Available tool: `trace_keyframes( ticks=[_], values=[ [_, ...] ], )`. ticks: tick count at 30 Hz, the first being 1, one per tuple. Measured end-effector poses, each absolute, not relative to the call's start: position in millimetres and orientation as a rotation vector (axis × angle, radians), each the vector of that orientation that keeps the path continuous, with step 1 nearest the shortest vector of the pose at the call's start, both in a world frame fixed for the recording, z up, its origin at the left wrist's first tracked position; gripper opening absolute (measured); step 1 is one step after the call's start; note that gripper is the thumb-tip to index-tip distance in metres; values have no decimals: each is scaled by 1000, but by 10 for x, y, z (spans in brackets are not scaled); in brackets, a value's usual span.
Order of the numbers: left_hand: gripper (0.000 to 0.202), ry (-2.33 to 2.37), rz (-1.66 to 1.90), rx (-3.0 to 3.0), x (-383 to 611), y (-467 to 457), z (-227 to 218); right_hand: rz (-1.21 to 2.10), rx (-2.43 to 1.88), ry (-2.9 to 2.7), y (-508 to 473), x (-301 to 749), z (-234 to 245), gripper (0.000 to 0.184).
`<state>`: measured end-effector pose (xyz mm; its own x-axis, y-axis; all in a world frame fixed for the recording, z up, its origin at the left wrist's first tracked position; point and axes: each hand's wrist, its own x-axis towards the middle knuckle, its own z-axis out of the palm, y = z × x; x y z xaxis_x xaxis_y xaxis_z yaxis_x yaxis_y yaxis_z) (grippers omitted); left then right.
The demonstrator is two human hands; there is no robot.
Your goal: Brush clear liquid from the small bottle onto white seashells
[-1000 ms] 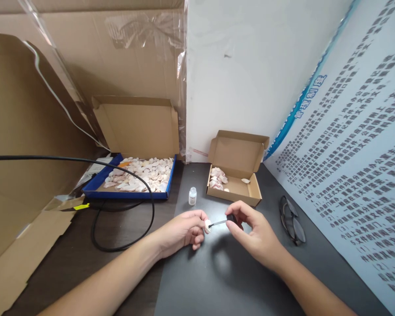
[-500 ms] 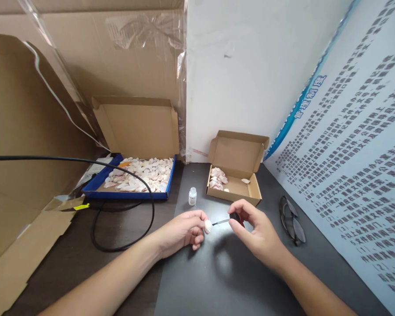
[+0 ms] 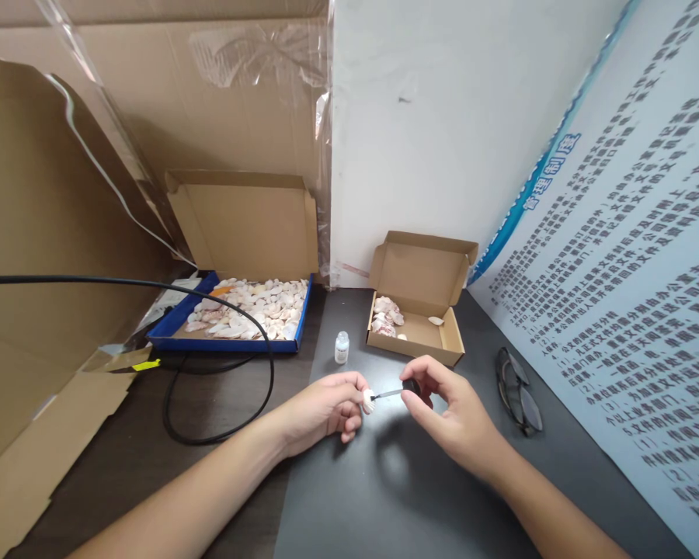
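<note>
Shell [image 3: 369, 402], in left grip [image 3: 332, 405], at fingertips [image 3: 359, 380]

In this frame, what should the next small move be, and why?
Probably a short, light stroke of the brush along the shell. The left hand pinches the shell, the right hand holds the brush by its black cap, and the dark tip appears to be at the shell already.
</note>
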<state>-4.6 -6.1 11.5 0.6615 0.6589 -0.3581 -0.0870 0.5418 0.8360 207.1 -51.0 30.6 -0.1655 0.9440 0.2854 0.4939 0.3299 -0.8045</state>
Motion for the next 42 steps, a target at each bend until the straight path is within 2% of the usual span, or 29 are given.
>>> trace_keyframes(
  ticks=[42],
  values=[
    [17,761,517,912,-43,-85,129,699,-1325,-1763,-506,2062,309,5]
  ],
)
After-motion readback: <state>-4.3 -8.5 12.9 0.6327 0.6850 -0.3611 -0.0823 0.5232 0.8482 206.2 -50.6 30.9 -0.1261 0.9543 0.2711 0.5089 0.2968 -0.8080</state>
